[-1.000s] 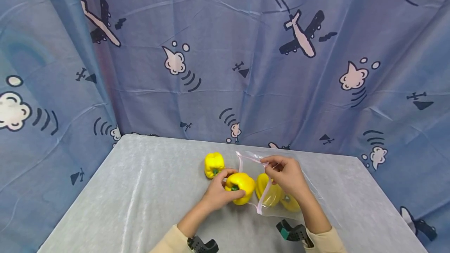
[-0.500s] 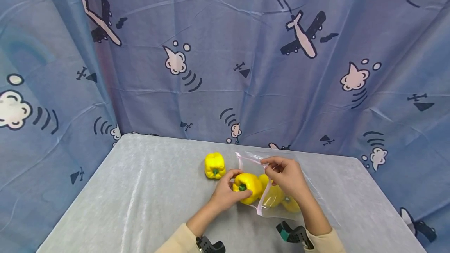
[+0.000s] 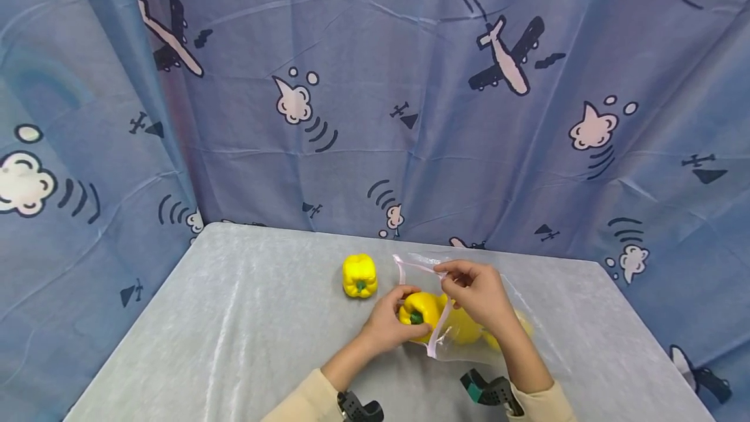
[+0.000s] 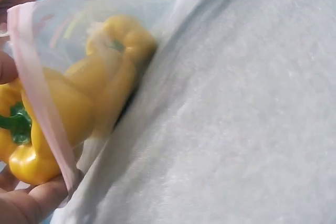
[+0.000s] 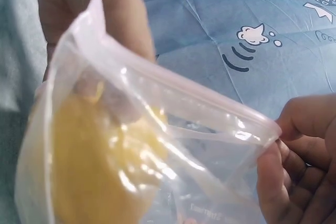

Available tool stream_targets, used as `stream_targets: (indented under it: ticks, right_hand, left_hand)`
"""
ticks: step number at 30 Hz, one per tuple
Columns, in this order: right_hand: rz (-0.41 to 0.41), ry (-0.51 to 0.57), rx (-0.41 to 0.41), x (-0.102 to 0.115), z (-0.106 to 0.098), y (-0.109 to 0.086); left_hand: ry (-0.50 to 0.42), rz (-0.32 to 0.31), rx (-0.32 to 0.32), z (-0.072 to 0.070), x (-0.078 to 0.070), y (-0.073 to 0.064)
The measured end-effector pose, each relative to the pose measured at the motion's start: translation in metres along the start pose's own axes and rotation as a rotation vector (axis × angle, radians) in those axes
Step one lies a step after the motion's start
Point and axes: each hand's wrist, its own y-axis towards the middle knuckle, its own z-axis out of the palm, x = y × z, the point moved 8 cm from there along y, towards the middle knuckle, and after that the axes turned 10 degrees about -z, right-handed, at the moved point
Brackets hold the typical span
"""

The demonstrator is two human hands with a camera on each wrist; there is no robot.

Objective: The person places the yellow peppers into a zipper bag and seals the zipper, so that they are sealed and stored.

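My left hand (image 3: 389,323) grips a yellow bell pepper (image 3: 420,311) between thumb and fingers, its green stem facing back toward me. The pepper sits partly inside the mouth of a clear zip bag (image 4: 50,103) with a pink-edged opening. In the right wrist view, my right hand (image 5: 302,156) pinches the bag's pink rim (image 5: 210,95) between thumb and finger, holding the mouth apart. More yellow peppers (image 4: 123,40) lie deeper in the bag, seen blurred through the plastic. Another yellow bell pepper (image 3: 360,276) stands outside, beyond the left hand.
A pale cloth covers the table (image 3: 281,318). Behind it hangs a blue curtain (image 3: 351,116) printed with planes and clouds. Dark straps with camera mounts (image 3: 489,388) sit on both wrists, low over the table.
My left hand has moved right, pushing its pepper into the bag's mouth. The peppers inside have shifted deeper to the right. My right hand keeps its pinch on the rim.
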Motion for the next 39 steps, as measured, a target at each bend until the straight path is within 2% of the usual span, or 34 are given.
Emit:
stream_targets:
  ticks: [8, 16, 26, 32, 39]
  right_hand:
    - [-0.012, -0.008, 0.017, 0.003, 0.001, 0.001]
    - [-0.010, -0.005, 0.027, 0.005, 0.001, 0.001]
    - [-0.008, -0.028, 0.025, 0.005, 0.000, 0.001]
    - [-0.034, -0.023, 0.025, 0.008, 0.000, 0.002]
    - [-0.012, -0.018, 0.021, 0.008, -0.001, 0.001]
  left_hand:
    - [0.061, -0.015, 0.012, 0.007, 0.005, 0.002]
    - [0.129, -0.036, -0.007, 0.009, 0.006, 0.006]
    - [0.191, -0.026, 0.033, 0.017, -0.002, 0.010]
    - [0.176, -0.035, 0.072, 0.023, -0.002, 0.013]
    - [0.137, -0.028, 0.099, 0.028, -0.001, 0.016]
